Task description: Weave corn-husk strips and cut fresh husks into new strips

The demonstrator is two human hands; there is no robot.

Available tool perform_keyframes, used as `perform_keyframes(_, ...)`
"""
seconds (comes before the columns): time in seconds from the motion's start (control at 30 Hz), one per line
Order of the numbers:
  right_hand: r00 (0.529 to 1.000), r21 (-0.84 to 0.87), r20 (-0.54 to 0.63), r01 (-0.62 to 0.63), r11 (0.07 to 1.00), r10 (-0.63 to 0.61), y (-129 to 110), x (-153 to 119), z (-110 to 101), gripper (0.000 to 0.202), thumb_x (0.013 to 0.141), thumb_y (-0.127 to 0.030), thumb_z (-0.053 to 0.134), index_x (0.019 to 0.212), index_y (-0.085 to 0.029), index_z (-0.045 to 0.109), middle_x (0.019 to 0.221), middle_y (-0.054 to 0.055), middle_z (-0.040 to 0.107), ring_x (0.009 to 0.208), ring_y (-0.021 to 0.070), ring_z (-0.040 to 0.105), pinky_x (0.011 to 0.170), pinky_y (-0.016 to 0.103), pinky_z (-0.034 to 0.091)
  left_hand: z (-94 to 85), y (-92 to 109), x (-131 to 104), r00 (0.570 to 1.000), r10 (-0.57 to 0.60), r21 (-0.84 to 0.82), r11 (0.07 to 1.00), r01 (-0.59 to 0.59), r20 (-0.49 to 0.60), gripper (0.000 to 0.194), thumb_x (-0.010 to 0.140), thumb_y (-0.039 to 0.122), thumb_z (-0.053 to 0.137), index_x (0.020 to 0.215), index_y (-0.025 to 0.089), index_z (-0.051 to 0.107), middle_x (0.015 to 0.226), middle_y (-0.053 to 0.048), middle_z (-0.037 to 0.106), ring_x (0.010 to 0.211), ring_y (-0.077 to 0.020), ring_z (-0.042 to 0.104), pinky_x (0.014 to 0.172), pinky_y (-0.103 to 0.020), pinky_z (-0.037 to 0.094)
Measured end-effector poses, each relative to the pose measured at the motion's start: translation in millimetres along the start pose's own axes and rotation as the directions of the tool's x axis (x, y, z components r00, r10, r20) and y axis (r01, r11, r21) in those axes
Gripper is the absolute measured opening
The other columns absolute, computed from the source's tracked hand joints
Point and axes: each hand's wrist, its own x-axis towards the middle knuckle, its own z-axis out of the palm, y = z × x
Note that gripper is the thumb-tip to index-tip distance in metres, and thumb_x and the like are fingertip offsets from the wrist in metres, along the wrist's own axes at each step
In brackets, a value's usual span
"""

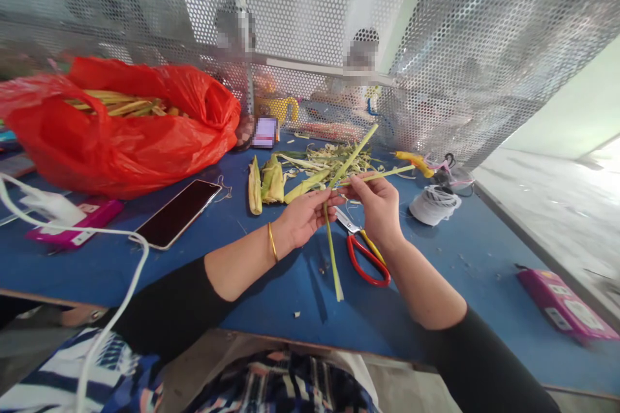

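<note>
My left hand [307, 216], with a gold bangle at the wrist, pinches a long pale-green leaf strip [333, 258]. Its lower end hangs toward the table's near edge, and its upper end points away from me. A second leaf strip [394, 172] runs out to the right between the thumb and fingers of my right hand [378, 203]. The two strips cross where my fingertips meet. Just under my hands lie scissors [368, 261] with red and yellow handles, blades partly covered. Beyond my fingers is a heap of shredded leaf strips [339, 158], with folded husk-like bundles [272, 182] to its left.
A red plastic bag [145, 158] of leaf strips fills the back left. Nearby are a dark phone [179, 213], a purple box [77, 232] and a white cable [138, 277]. To the right sit a white cord roll [434, 205], a yellow-handled tool [414, 162] and a purple pack [564, 303]. Perforated metal [314, 6] stands behind.
</note>
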Motion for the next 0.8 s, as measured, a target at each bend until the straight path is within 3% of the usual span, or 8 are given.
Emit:
perform_keyframes(0.1,0.993,-0.109,0.013,0.115,0.987,-0.115,-3.0,-5.1,0.5,0.024,0.076,-0.044,0.072,0.072,-0.022,0.063,0.07,0.001,0.07,0.067,0.0179,0.069,0.068,0.033,0.056,-1.0,1.9,2.1,0.999,0.0,-0.025,1.0,-0.002,-0.042,0.023,0.097,0.014,0.055,0.081,0.012,0.071,0.073,-0.005,0.073,0.053,-0.0068,0.06,0.057,-0.019,0.051)
perform_keyframes(0.2,0.954,-0.292,0.131,0.295,0.91,-0.268,-7.0,-11.4,0.7,0.018,0.084,-0.04,0.066,0.075,-0.024,0.066,0.071,0.002,0.071,0.07,0.0186,0.068,0.069,0.034,0.055,-1.4,4.9,2.5,0.996,0.007,-0.042,0.999,-0.011,-0.093,0.025,0.097,0.013,0.054,0.077,0.012,0.069,0.066,-0.003,0.07,0.052,-0.007,0.06,0.056,-0.018,0.05)
perform_keyframes(0.27,0.895,-0.369,0.275,0.435,0.821,-0.35,-9.0,-13.7,-0.4,0.018,0.088,-0.037,0.062,0.075,-0.025,0.066,0.077,0.004,0.073,0.076,0.0202,0.069,0.073,0.035,0.055,-1.2,8.2,1.9,0.992,0.007,-0.046,0.999,-0.013,-0.126,0.027,0.097,0.012,0.054,0.074,0.012,0.068,0.058,-0.001,0.065,0.049,-0.0064,0.057,0.052,-0.017,0.046)
perform_keyframes(0.4,0.713,-0.421,0.555,0.685,0.595,-0.429,-9.8,-10.3,-6.1,0.02,0.093,-0.033,0.057,0.078,-0.025,0.067,0.088,0.007,0.075,0.085,0.0219,0.07,0.076,0.036,0.051,-0.6,16.1,0.2,0.987,0.011,-0.041,0.999,-0.018,-0.161,0.031,0.097,0.012,0.053,0.07,0.012,0.067,0.052,0.002,0.059,0.045,-0.0039,0.054,0.043,-0.015,0.037)
perform_keyframes(0.47,0.675,-0.42,0.604,0.721,0.551,-0.424,-9.5,-6.3,-9.7,0.02,0.095,-0.032,0.055,0.08,-0.025,0.066,0.088,0.007,0.074,0.084,0.0216,0.069,0.076,0.036,0.05,-0.5,19.2,-0.7,0.986,0.02,-0.03,0.999,-0.025,-0.166,0.033,0.098,0.013,0.051,0.07,0.011,0.068,0.053,0.002,0.06,0.044,-0.0031,0.053,0.042,-0.014,0.036)
perform_keyframes(0.6,0.703,-0.413,0.609,0.676,0.61,-0.367,-10.1,0.8,-16.0,0.021,0.096,-0.031,0.052,0.08,-0.024,0.064,0.082,0.006,0.071,0.081,0.0204,0.067,0.076,0.035,0.051,-1.0,23.2,-1.9,0.989,0.011,-0.031,0.999,-0.016,-0.15,0.029,0.098,0.011,0.05,0.079,0.01,0.072,0.056,0.0,0.064,0.044,-0.0031,0.053,0.041,-0.014,0.036)
perform_keyframes(0.8,0.604,-0.44,0.75,0.761,0.477,-0.272,-7.8,4.3,-19.7,0.022,0.095,-0.028,0.053,0.079,-0.023,0.067,0.083,0.005,0.071,0.075,0.0176,0.063,0.075,0.032,0.046,-3.5,24.5,1.0,0.989,-0.013,-0.104,0.995,-0.002,-0.147,0.021,0.098,0.011,0.052,0.095,0.009,0.073,0.079,-0.006,0.077,0.048,-0.0047,0.058,0.048,-0.015,0.046)
